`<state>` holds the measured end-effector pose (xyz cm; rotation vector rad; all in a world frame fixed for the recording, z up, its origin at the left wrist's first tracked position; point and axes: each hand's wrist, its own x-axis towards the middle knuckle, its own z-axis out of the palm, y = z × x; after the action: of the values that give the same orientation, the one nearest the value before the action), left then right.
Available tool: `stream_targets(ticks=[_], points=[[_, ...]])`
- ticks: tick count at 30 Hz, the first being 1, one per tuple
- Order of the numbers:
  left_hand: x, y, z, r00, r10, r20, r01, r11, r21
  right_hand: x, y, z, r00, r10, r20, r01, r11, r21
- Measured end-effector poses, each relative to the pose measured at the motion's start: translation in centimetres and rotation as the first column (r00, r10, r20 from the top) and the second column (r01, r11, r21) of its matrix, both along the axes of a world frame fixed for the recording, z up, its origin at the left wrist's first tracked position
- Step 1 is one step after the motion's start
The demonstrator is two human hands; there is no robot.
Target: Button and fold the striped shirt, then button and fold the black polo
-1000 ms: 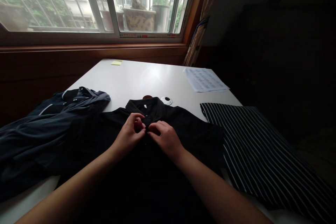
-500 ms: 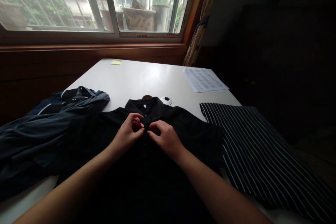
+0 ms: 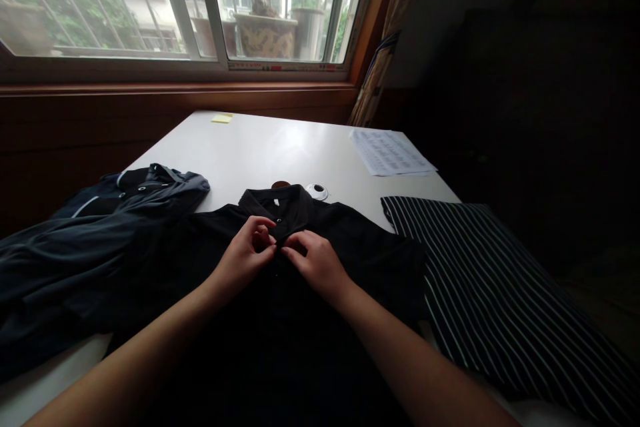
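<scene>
A black collared polo shirt (image 3: 360, 247) lies spread on the white table (image 3: 260, 147), its collar toward the window. Both hands meet at its front placket, just below the collar. My left hand (image 3: 247, 247) pinches the placket from the left with thumb and fingers. From the other side, my right hand (image 3: 315, 260) pinches the cloth too, fingertips close to the left ones. A small button (image 3: 279, 220) shows above the fingers, near the neck opening. What lies right between the fingertips is too small and dark to make out.
A dark blue-grey shirt (image 3: 100, 253) lies bunched at the left. On the right is a black garment with white stripes (image 3: 480, 267). Beyond the collar sit a white round object (image 3: 317, 192) and a brown disc (image 3: 281, 185). Printed papers (image 3: 390, 152) and a yellow note (image 3: 221, 118) lie farther back.
Both hands stay at the same spot on the placket. The right fingers shift only very slightly; the shirt and everything around it remain in place.
</scene>
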<state>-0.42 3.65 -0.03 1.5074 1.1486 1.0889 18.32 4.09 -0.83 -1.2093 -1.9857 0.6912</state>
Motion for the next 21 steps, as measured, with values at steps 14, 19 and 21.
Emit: stream_targets(ticks=[14,19,21], points=[[-0.05,-0.09,-0.27,0.999,0.004,-0.047,-0.002,0.999,0.040,-0.16,-0.14,-0.11,1.000,-0.005,0.020,0.006,1.000,-0.013],[-0.17,-0.23,-0.46,0.991,0.050,-0.122,-0.042,0.997,0.068,-0.19,-0.18,0.03,1.000,-0.010,0.016,0.011,1.000,-0.013],[-0.22,-0.24,-0.46,0.987,0.067,-0.145,-0.057,0.996,0.071,-0.19,-0.18,0.05,1.000,-0.011,0.013,0.011,1.000,-0.010]])
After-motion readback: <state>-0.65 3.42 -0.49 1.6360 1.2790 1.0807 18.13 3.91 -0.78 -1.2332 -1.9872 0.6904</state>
